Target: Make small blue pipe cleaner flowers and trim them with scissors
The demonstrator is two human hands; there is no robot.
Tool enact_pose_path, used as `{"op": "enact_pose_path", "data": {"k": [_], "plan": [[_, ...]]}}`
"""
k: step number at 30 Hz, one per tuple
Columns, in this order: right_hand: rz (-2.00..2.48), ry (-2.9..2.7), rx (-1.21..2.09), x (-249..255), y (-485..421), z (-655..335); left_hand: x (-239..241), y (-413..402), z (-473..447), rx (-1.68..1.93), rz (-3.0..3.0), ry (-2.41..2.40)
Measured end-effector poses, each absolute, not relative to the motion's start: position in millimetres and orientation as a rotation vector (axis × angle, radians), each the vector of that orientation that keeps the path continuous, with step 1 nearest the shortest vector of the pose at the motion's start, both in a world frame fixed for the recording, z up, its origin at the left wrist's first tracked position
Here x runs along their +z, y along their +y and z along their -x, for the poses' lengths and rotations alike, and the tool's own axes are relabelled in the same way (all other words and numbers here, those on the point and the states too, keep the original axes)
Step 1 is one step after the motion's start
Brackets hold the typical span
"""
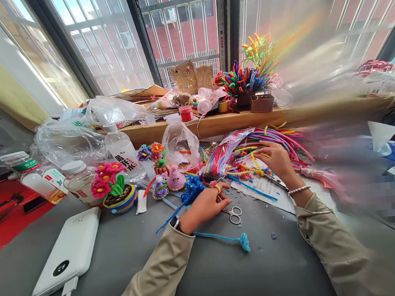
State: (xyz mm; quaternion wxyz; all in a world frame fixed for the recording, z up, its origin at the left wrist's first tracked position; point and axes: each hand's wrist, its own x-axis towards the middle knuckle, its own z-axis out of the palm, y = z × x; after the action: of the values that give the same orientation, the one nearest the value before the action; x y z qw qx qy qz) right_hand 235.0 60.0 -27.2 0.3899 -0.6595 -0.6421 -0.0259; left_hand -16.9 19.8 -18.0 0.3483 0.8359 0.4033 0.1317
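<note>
My left hand (pixel 205 206) hovers low over the grey table, fingers loosely bent and apart, with nothing visible between them. Beside it lie small scissors (pixel 235 215) and a dark blue pipe-cleaner flower (pixel 193 189). A light blue pipe-cleaner flower (pixel 245 242) with a long stem rests nearer to me. My right hand (pixel 276 160) is at the pile of colourful pipe cleaners (pixel 238 144), its thumb and fingertips closed around a yellow pipe cleaner (pixel 255 161). Under that hand is a second cutting tool (pixel 275 180), partly hidden, on a printed sheet (pixel 256 202).
A white power bank (pixel 69 251) with a cable lies at left. Behind it stand bottles (pixel 124 151) and a potted pink flower (pixel 119 195). Small crocheted figures (pixel 175 178) sit mid-table. A wooden sill (pixel 142 135) holds plastic bags and bundled pipe cleaners. The right side is blurred.
</note>
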Motion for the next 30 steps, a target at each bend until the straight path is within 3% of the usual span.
{"op": "enact_pose_path", "data": {"k": [8,30], "plan": [[1.966,-1.76,-0.081,-39.3,57.4,-247.3,-17.8,17.4,15.6,0.321,-2.18,1.05],[2.157,-1.905,-0.186,-32.4,54.1,-222.3,-17.1,14.2,15.2,0.295,-2.219,1.056]]}}
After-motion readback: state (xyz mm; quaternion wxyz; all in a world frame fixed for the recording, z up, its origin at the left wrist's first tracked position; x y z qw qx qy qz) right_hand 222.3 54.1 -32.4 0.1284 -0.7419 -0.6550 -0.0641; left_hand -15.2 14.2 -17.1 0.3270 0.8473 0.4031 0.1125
